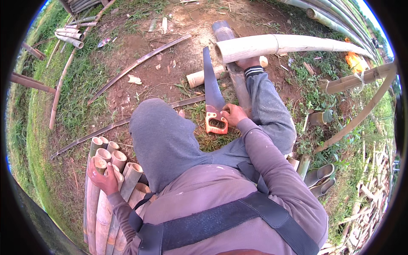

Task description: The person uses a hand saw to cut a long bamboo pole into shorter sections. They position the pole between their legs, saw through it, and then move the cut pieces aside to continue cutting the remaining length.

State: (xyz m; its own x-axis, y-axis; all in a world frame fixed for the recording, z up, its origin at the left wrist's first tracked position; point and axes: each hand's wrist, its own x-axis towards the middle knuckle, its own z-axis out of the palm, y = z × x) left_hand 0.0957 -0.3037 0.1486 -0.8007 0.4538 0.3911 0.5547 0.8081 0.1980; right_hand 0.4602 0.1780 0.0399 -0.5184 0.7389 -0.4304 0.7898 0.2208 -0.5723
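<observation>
My right hand (234,114) pinches a hand saw (213,87) where the blade meets its orange-red handle. The toothed blade points away from me and narrows toward its tip. Down on my left, my left hand (104,178) is closed round the top of a bamboo tube (100,163) that stands in a bundle of cut tubes (104,212). A long pale bamboo pole (255,47) rests across a dark support beam (240,85) ahead, its cut end to the left. Near the blade, a short bamboo piece (196,79) lies on the ground.
Thin bamboo strips (138,63) lie on the dirt ahead to the left. More poles (316,15) are stacked at the far right, with an orange bag (356,62) beside them. Boots (318,175) and a curved pole (361,123) are on my right. My bare foot (248,63) is beside the beam.
</observation>
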